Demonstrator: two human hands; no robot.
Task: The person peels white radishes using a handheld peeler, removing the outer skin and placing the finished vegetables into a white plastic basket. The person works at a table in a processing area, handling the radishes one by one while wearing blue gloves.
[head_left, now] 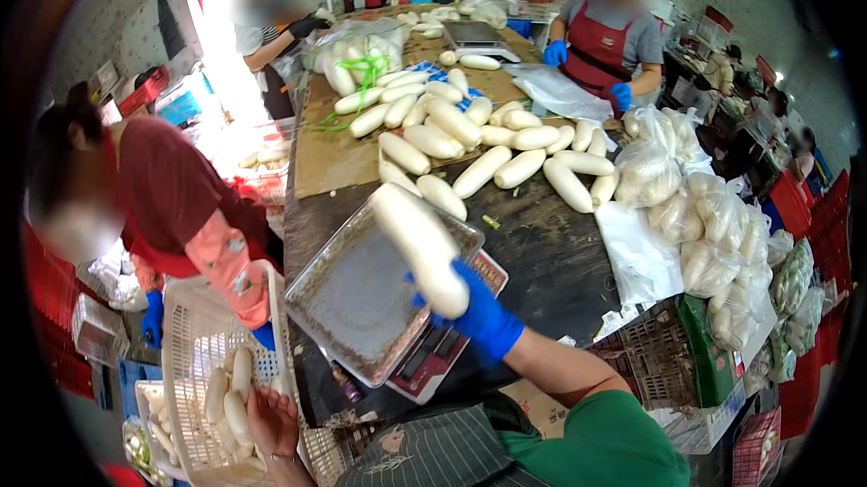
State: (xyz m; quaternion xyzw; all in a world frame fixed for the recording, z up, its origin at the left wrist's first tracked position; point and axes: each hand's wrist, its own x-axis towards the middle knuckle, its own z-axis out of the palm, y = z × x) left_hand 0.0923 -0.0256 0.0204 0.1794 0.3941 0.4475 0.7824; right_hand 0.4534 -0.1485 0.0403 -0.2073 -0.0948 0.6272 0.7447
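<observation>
My right hand (pixel 488 315), in a blue glove, grips a large white radish (pixel 420 248) by its near end, holding it tilted above the steel pan (pixel 348 284) of a scale (pixel 429 365). My bare left hand (pixel 274 419) is at the side of a cream plastic basket (pixel 181 342), palm turned up and fingers loosely apart, beside several white radishes (pixel 237 415) inside. Beyond the scale, a heap of white radishes (pixel 447 121) covers the middle of the table.
A person (pixel 185 198) at the left reaches blue-gloved hands to the basket. Across the table stand another person (pixel 266 44) and one in a red apron (pixel 601 49). Bagged radishes (pixel 713 225) pile up at the right, near flat plastic bags (pixel 637 252) and a brown crate (pixel 650 356).
</observation>
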